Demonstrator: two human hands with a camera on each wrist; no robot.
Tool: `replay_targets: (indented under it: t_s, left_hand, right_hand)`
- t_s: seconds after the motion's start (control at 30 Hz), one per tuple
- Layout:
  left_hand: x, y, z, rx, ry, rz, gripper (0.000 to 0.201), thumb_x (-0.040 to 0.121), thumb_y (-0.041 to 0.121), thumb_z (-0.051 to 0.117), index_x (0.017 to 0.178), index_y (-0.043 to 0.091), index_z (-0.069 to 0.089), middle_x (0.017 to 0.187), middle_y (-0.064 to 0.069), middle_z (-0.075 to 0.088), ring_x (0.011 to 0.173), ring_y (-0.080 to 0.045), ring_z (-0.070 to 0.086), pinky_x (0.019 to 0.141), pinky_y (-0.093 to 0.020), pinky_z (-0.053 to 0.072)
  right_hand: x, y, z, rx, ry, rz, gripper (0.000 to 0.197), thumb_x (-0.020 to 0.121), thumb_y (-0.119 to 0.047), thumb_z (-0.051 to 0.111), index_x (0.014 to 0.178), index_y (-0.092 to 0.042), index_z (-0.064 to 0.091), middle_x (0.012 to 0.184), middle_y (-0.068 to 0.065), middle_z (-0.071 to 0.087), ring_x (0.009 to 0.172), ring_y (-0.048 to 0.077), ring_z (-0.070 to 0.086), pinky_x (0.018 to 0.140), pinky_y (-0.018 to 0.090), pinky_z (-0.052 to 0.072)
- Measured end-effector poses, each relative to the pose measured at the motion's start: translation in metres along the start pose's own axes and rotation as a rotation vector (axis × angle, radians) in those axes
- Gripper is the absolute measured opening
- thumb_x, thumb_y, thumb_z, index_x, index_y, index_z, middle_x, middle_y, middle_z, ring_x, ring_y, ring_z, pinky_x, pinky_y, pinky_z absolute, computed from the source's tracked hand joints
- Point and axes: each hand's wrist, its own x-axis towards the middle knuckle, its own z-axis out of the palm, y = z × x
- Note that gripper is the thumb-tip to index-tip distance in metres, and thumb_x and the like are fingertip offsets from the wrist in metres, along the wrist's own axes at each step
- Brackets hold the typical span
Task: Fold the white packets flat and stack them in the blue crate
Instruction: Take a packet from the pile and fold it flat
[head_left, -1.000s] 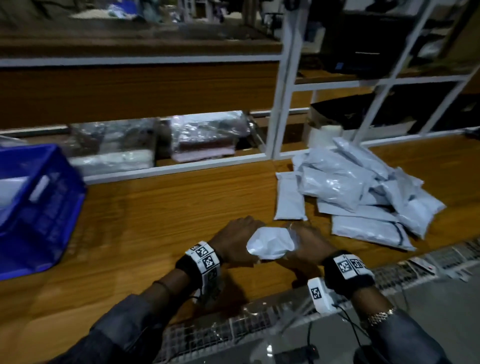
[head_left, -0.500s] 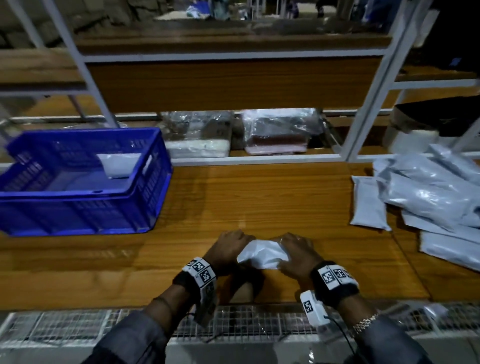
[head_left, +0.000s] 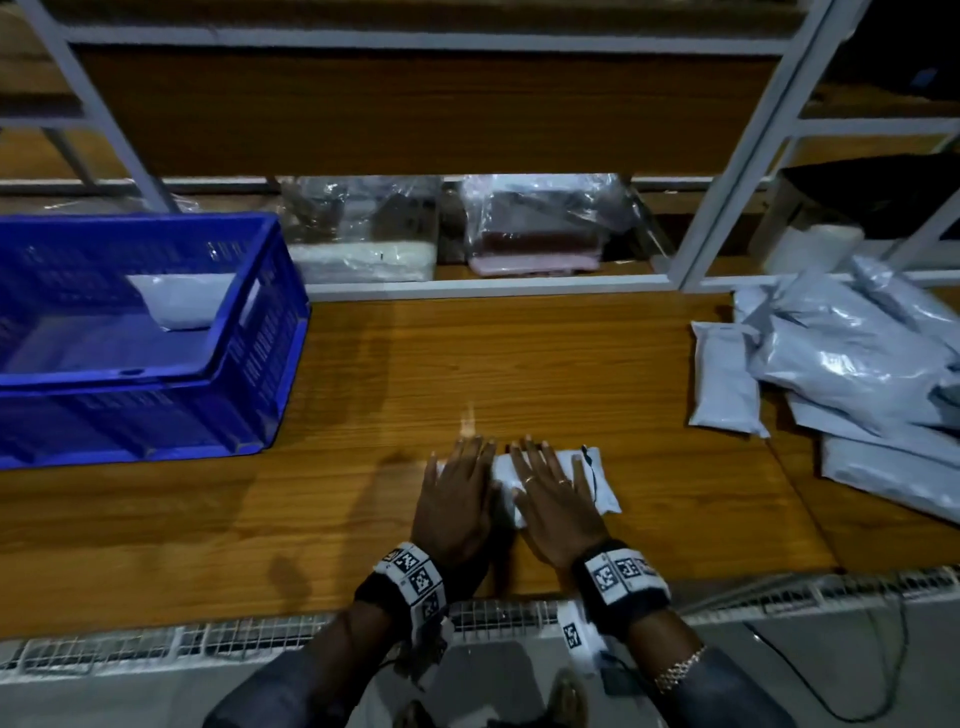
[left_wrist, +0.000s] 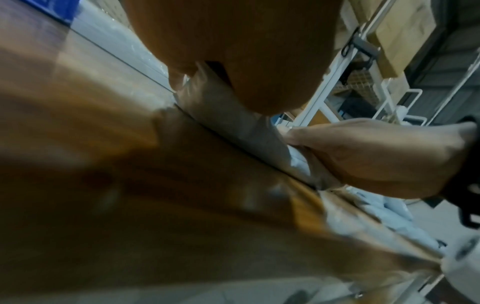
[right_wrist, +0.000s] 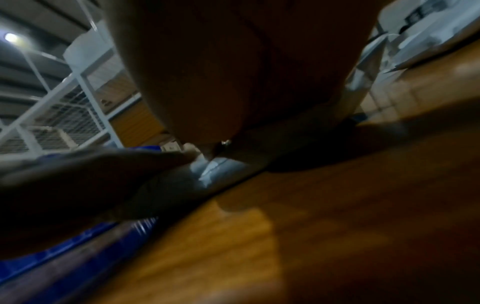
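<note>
— Packet is down on the wooden bench now, low centre of the head view; half a second back it was bunched up in the air between two curled fists.

— And the hands have changed completely. Left hand and right hand both lie flat, fingers straight and spread, palms pressing the packet against the wood. Nothing is gripped.

— The left wrist view agrees: the plastic is squashed thin under the palm, with the other hand lying on its far end.

— So the fold looks made, and this is the flattening press. I'd judge the air is being pushed out so it holds its shape.

— Where does it go from here?

— Blue crate, at the left of the frame, well apart from the hands. One white packet already lies inside, against the crate's far right corner.

— And plenty left: the pile of unfolded packets sprawls at the right edge.

— Slippery plastic, mind; once the palms lift it may spring open.
</note>
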Motion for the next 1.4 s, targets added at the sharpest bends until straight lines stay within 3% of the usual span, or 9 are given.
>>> replay_targets:
  t_s: [0.17,0.3,0.4,0.5,0.7,0.83,1.13,1.27,1.4]
  left_hand:
    - [-0.008,0.006,0.001,0.001,-0.002,0.015,0.061,0.108,0.046,0.007,0.162,0.019,0.007,0.170,0.001,0.007,0.156,-0.016,-0.001,0.125,-0.052,0.008]
    - [-0.009,0.008,-0.001,0.058,-0.008,0.034,0.063,0.107,0.047,0.012,0.162,0.016,0.010,0.170,-0.001,0.009,0.156,-0.018,0.000,0.123,-0.055,0.010]
    - [-0.007,0.007,-0.001,0.033,-0.015,0.031,0.062,0.106,0.047,0.013,0.162,0.018,0.009,0.169,-0.001,0.012,0.156,-0.020,0.005,0.123,-0.056,0.012]
    - [-0.003,0.002,0.001,0.017,-0.005,0.039,0.063,0.106,0.048,0.018,0.161,0.019,0.012,0.168,-0.004,0.018,0.155,-0.022,0.013,0.120,-0.060,0.018]
    - [0.014,0.006,0.003,-0.002,0.058,0.033,0.069,0.106,0.056,0.017,0.161,0.014,0.016,0.168,-0.008,0.008,0.156,-0.021,0.002,0.125,-0.056,0.006]
    - [0.015,0.008,0.016,-0.019,0.053,0.026,0.067,0.107,0.053,0.019,0.159,0.011,0.025,0.166,-0.012,0.022,0.154,-0.024,0.016,0.120,-0.058,0.022]
    - [0.012,0.012,0.019,0.017,0.079,0.032,0.061,0.104,0.048,0.033,0.160,0.026,0.023,0.167,-0.003,0.022,0.152,-0.022,0.023,0.120,-0.054,0.022]
    - [0.015,0.010,0.016,0.034,0.055,0.010,0.060,0.104,0.048,0.032,0.157,0.020,0.034,0.163,-0.010,0.032,0.148,-0.025,0.035,0.113,-0.061,0.035]
    - [0.002,0.010,0.011,0.019,0.156,-0.036,0.058,0.105,0.041,0.026,0.159,0.019,0.029,0.165,-0.011,0.026,0.151,-0.027,0.028,0.116,-0.057,0.029]
  right_hand:
    - [-0.003,-0.003,0.008,-0.028,0.045,0.012,0.063,0.103,-0.041,0.009,0.159,-0.027,-0.014,0.167,-0.004,-0.016,0.154,0.017,-0.015,0.122,0.053,-0.009]
    - [-0.002,-0.005,0.016,-0.039,-0.007,0.057,0.065,0.101,-0.044,0.011,0.162,-0.022,0.003,0.170,0.001,0.002,0.156,0.020,0.006,0.122,0.053,-0.008]
    - [0.000,-0.002,0.012,-0.009,-0.016,0.034,0.071,0.095,-0.055,-0.007,0.161,-0.027,-0.006,0.169,-0.003,-0.008,0.156,0.016,-0.005,0.119,0.044,-0.020]
    - [0.002,0.007,0.003,0.024,-0.042,0.003,0.084,0.086,-0.067,-0.021,0.160,-0.030,-0.008,0.167,-0.003,-0.017,0.154,0.014,-0.015,0.122,0.044,-0.014]
    - [-0.003,0.035,-0.006,0.056,0.006,0.176,0.066,0.105,-0.054,0.013,0.161,-0.025,-0.003,0.167,0.000,-0.017,0.153,0.016,-0.017,0.124,0.045,-0.012]
    - [-0.004,0.042,0.008,0.066,0.052,0.188,0.067,0.104,-0.056,0.015,0.162,-0.025,0.000,0.168,0.002,-0.012,0.155,0.018,-0.012,0.124,0.039,-0.010]
    - [-0.007,0.036,0.014,0.021,0.158,0.206,0.072,0.098,-0.058,0.004,0.162,-0.024,0.004,0.170,0.004,0.003,0.156,0.020,0.004,0.126,0.043,0.001]
    - [-0.007,0.029,0.002,-0.020,0.105,0.163,0.061,0.105,-0.051,0.012,0.161,-0.033,-0.003,0.169,-0.002,-0.005,0.156,0.021,-0.004,0.124,0.049,-0.006]
    - [-0.008,0.002,-0.009,0.005,0.060,0.014,0.055,0.108,-0.041,0.014,0.159,-0.039,-0.008,0.168,-0.008,-0.015,0.154,0.018,-0.015,0.124,0.048,-0.010]
